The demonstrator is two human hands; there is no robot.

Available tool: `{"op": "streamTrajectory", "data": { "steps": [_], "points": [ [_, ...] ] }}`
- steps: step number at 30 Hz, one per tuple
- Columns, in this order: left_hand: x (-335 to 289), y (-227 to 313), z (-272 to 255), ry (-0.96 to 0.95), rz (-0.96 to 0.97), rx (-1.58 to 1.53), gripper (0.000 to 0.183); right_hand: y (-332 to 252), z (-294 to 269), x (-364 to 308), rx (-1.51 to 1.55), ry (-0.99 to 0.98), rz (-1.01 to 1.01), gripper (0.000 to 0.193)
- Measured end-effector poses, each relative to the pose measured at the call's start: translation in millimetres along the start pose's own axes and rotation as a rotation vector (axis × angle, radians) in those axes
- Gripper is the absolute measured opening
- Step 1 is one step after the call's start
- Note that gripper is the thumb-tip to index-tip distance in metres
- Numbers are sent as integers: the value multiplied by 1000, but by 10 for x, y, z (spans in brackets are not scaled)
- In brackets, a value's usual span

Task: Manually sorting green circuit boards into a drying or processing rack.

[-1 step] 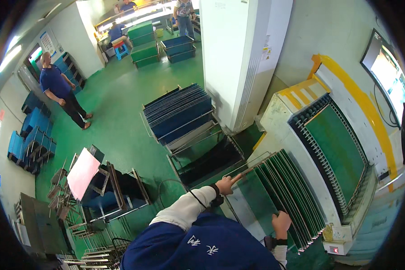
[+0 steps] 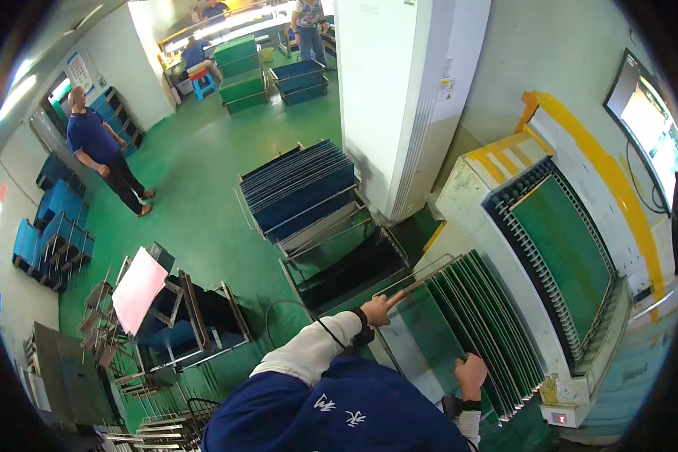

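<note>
Several green panels (image 2: 478,316) stand on edge in a metal rack beside a cream and yellow machine (image 2: 497,169). My left hand (image 2: 377,307) is closed on the rack's metal top bar (image 2: 422,282) at its left end. At the near edge of the stack, my right hand (image 2: 471,374) grips the corner of one green panel. Another large green panel (image 2: 569,245) lies flat on the machine's roller bed. My white sleeve and blue clothing fill the lower middle.
A rack of dark blue panels (image 2: 301,184) and a dark empty rack (image 2: 354,271) stand on the green floor to the left. A white column (image 2: 399,90) rises behind them. A person in a blue shirt (image 2: 102,151) stands far left. A pink sheet (image 2: 137,290) lies on a cart.
</note>
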State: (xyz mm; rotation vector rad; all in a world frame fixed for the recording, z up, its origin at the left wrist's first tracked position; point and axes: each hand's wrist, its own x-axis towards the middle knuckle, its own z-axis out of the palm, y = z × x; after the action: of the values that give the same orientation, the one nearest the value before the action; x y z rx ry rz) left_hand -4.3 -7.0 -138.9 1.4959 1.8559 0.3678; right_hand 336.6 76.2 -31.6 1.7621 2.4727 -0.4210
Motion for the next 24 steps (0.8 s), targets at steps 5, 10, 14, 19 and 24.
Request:
{"op": "streamTrajectory", "data": {
  "steps": [5, 10, 14, 19, 24],
  "points": [
    [29, -13, 12, -11, -7, -2, 107, 12, 13, 11, 30, -2, 9, 30],
    [59, -61, 64, 6, 5, 12, 107, -2, 5, 16, 2, -27, 32, 35],
    [57, -75, 64, 0, 6, 4, 108, -74, -63, -19, 12, -1, 32, 34],
    [54, -50, 45, -9, 1, 16, 108, -65, -52, -25, 14, 9, 37, 29],
    [36, -36, 29, -3, 0, 19, 108, -93, -103, -15, -6, -52, 54, 31]
  ]
}}
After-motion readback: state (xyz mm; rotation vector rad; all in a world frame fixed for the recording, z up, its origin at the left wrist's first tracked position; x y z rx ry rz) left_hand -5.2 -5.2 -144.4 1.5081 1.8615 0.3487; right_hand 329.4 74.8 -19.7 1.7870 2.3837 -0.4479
